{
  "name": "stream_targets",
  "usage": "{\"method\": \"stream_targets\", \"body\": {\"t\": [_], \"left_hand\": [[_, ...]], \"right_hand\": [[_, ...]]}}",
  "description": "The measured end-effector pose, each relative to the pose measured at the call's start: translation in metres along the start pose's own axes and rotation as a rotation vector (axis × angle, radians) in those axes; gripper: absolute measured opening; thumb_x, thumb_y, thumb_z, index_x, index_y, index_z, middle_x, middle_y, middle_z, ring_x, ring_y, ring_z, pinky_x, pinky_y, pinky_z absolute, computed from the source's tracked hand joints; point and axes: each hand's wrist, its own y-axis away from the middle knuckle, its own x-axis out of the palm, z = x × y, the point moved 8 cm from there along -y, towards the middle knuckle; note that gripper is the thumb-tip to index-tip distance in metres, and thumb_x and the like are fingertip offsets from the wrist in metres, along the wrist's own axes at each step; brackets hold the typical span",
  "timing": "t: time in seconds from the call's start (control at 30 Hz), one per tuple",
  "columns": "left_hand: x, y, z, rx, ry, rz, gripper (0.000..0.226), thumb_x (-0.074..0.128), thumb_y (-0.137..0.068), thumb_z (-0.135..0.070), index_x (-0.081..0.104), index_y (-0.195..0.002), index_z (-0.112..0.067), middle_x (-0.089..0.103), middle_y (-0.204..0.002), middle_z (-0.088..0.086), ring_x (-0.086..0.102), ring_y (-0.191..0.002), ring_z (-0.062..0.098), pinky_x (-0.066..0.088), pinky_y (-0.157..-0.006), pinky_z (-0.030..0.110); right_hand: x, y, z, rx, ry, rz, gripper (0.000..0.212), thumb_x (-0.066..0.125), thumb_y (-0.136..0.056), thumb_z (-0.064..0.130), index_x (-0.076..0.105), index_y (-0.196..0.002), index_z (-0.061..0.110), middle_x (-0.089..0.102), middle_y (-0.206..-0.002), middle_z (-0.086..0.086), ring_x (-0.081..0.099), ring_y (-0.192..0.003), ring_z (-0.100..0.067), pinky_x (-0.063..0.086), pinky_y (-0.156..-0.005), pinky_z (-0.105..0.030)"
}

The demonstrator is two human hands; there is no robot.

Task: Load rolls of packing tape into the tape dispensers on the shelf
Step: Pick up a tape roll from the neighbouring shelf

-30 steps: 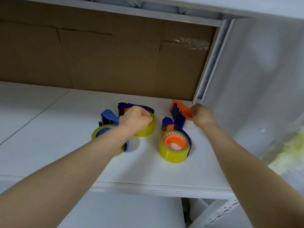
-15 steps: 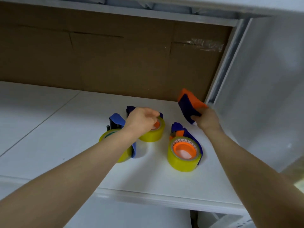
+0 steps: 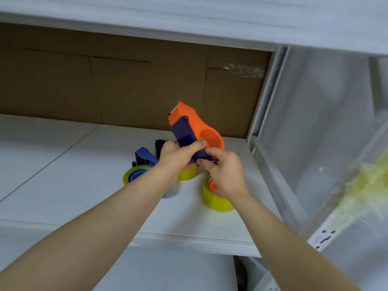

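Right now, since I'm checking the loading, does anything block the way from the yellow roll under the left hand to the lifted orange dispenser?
Only the hands themselves: the left hand and right hand grip the orange dispenser by its blue part, right above the yellow roll. Its round hub shows bare.

Orange dispenser (image 3: 190, 127): lifted off the shelf (image 3: 63, 185), now above the tape rolls.
Left hand (image 3: 178, 156): moved from roll to dispenser.
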Motion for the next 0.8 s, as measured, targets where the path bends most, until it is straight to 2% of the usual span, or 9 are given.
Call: {"method": "stream_targets", "body": {"t": [0.07, 0.13, 0.23, 0.33, 0.4, 0.5, 0.63, 0.73, 0.8], "left_hand": [[-0.007, 0.006, 0.002, 0.018, 0.022, -0.035, 0.013, 0.072, -0.078, -0.011, 0.06, -0.079, -0.007, 0.066, -0.079, 0.011, 0.067, -0.074, 0.02, 0.06, -0.067, 0.029], [-0.016, 0.009, 0.003, 0.021, 0.091, -0.037, 0.008, 0.067, -0.08, -0.008, 0.06, -0.081, -0.004, 0.066, -0.082, 0.015, 0.068, -0.076, 0.023, 0.06, -0.063, 0.027], [-0.029, 0.012, 0.007, -0.035, 0.196, 0.038, 0.006, 0.063, -0.084, -0.011, 0.061, -0.082, -0.005, 0.071, -0.075, 0.012, 0.071, -0.071, 0.02, 0.06, -0.064, 0.025], [-0.029, 0.021, 0.012, -0.082, 0.195, 0.155, 0.011, 0.057, -0.086, -0.01, 0.066, -0.081, -0.007, 0.073, -0.069, 0.006, 0.071, -0.067, 0.016, 0.058, -0.059, 0.025], [-0.029, 0.026, 0.015, -0.098, 0.189, 0.21, 0.014, 0.054, -0.088, -0.009, 0.067, -0.085, -0.006, 0.075, -0.076, 0.007, 0.072, -0.07, 0.017, 0.057, -0.057, 0.026], [-0.038, 0.027, 0.015, -0.06, 0.174, 0.156, 0.012, 0.055, -0.092, -0.014, 0.065, -0.092, -0.007, 0.073, -0.09, 0.01, 0.071, -0.081, 0.02, 0.06, -0.065, 0.027], [-0.065, 0.031, 0.003, 0.05, 0.033, -0.2, 0.016, 0.061, -0.087, -0.026, 0.063, -0.085, -0.01, 0.062, -0.075, 0.004, 0.061, -0.075, 0.017, 0.053, -0.064, 0.025], [-0.047, 0.035, 0.003, -0.041, 0.144, -0.026, 0.031, 0.061, -0.085, -0.039, 0.068, -0.094, -0.01, 0.073, -0.083, 0.004, 0.07, -0.073, 0.014, 0.055, -0.063, 0.025], [-0.039, 0.035, 0.006, -0.084, 0.291, 0.053, 0.027, 0.061, -0.087, -0.025, 0.065, -0.106, -0.005, 0.073, -0.091, 0.008, 0.07, -0.075, 0.014, 0.055, -0.058, 0.022]], "right_hand": [[0.003, 0.008, 0.005, -0.051, 0.002, 0.02, 0.023, 0.066, -0.08, 0.011, 0.07, -0.097, 0.025, 0.064, -0.079, 0.01, 0.055, -0.072, -0.009, 0.039, -0.064, -0.013], [-0.011, 0.017, 0.011, -0.084, -0.12, -0.121, 0.031, 0.063, -0.076, 0.012, 0.064, -0.096, 0.036, 0.06, -0.087, 0.022, 0.053, -0.079, -0.002, 0.041, -0.071, -0.012], [-0.027, 0.019, -0.011, 0.147, -0.427, -0.325, 0.036, 0.06, -0.075, 0.018, 0.057, -0.11, 0.029, 0.058, -0.11, 0.01, 0.053, -0.103, -0.007, 0.044, -0.087, -0.019], [0.012, 0.016, -0.025, 0.534, -0.864, 0.061, 0.048, 0.074, -0.068, 0.037, 0.057, -0.109, 0.018, 0.062, -0.115, -0.005, 0.058, -0.107, -0.019, 0.047, -0.096, -0.039], [0.024, 0.017, -0.013, 0.48, -0.95, 0.233, 0.027, 0.071, -0.072, 0.028, 0.063, -0.094, 0.016, 0.072, -0.093, -0.006, 0.066, -0.091, -0.02, 0.051, -0.086, -0.039], [0.022, 0.012, 0.001, 0.267, -0.884, 0.199, 0.032, 0.075, -0.067, 0.02, 0.06, -0.095, 0.013, 0.071, -0.086, -0.006, 0.065, -0.081, -0.02, 0.051, -0.081, -0.039], [0.021, 0.006, 0.002, 0.177, -0.515, 0.036, 0.058, 0.087, -0.047, 0.033, 0.058, -0.098, 0.03, 0.069, -0.102, 0.0, 0.066, -0.096, -0.021, 0.055, -0.084, -0.04], [0.022, 0.011, 0.014, 0.092, -0.31, 0.027, 0.059, 0.086, -0.057, 0.026, 0.055, -0.107, 0.029, 0.065, -0.105, 0.007, 0.061, -0.097, -0.013, 0.052, -0.081, -0.029], [0.025, 0.012, 0.015, 0.09, -0.297, 0.033, 0.058, 0.085, -0.06, 0.024, 0.055, -0.11, 0.026, 0.065, -0.104, 0.008, 0.06, -0.095, -0.01, 0.05, -0.077, -0.023]]}}
